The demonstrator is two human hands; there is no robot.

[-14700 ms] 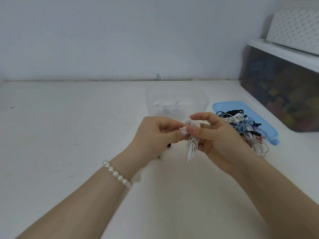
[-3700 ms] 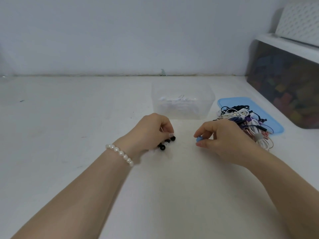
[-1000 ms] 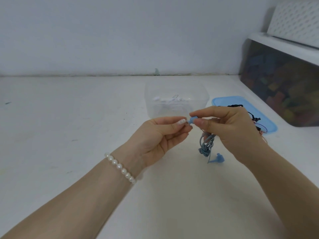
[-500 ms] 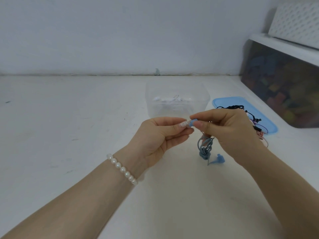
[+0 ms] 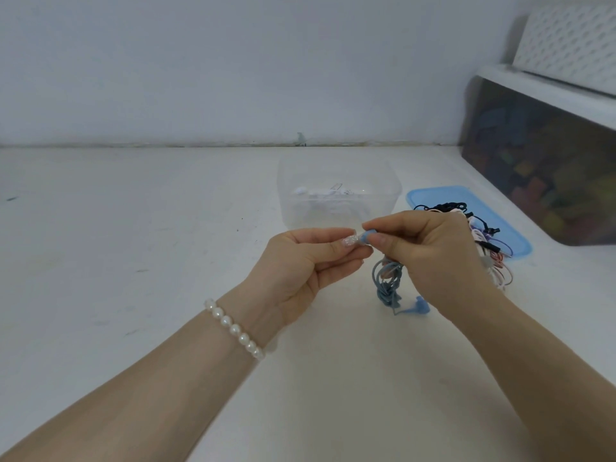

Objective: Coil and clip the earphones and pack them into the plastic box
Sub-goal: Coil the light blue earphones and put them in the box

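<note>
Little has moved in the last half second: left hand [image 5: 300,261] and right hand [image 5: 430,258] still pinch the blue earphones [image 5: 388,285] near the clear plastic box [image 5: 336,215], one white set packed, tangled pile [image 5: 483,241] on blue lid [image 5: 433,195] left.

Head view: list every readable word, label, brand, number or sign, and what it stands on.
None can be read.
Clear plastic box: no label shows.
Blue lid: plain.
Dark bin at right: coloured shapes inside, no lettering made out.
Blue earphones: too small to show any marking.
</note>
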